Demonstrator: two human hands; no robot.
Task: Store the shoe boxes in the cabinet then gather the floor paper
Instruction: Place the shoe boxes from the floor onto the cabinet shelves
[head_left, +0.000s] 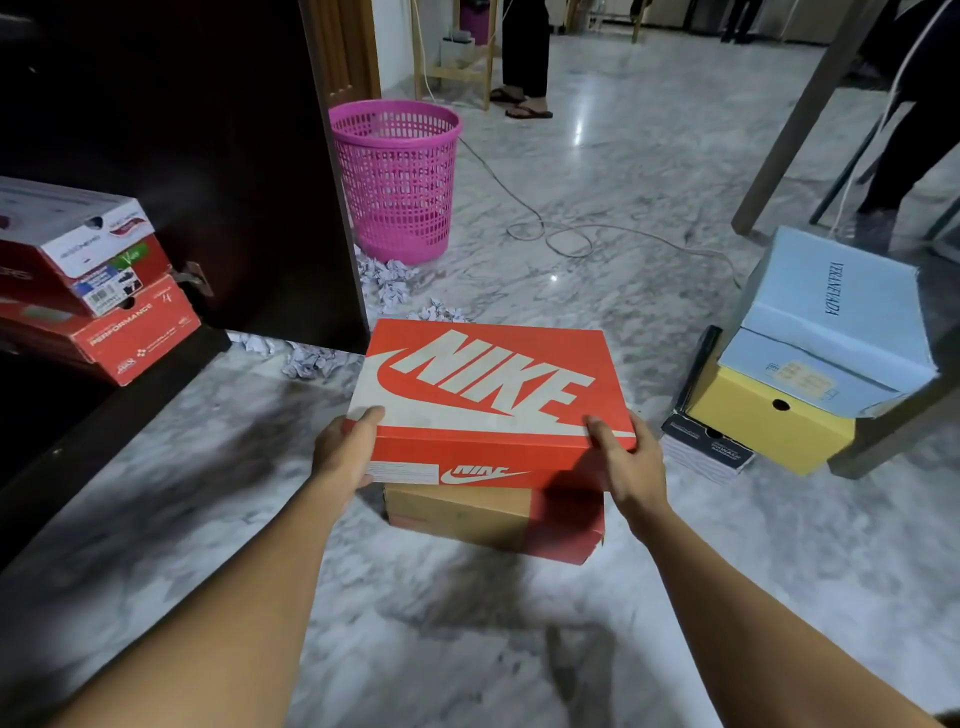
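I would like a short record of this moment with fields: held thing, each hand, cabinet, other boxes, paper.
held thing: orange Nike box, above a brown box
left hand: grips its near left corner
right hand: grips its near right corner
cabinet: two stacked boxes inside
other boxes: blue box on yellow box, black box beside
paper: crumpled, on floor by pink basket

Orange-and-white shoe box (483, 389), pink basket (397, 176), grey-veined marble floor (649, 171)
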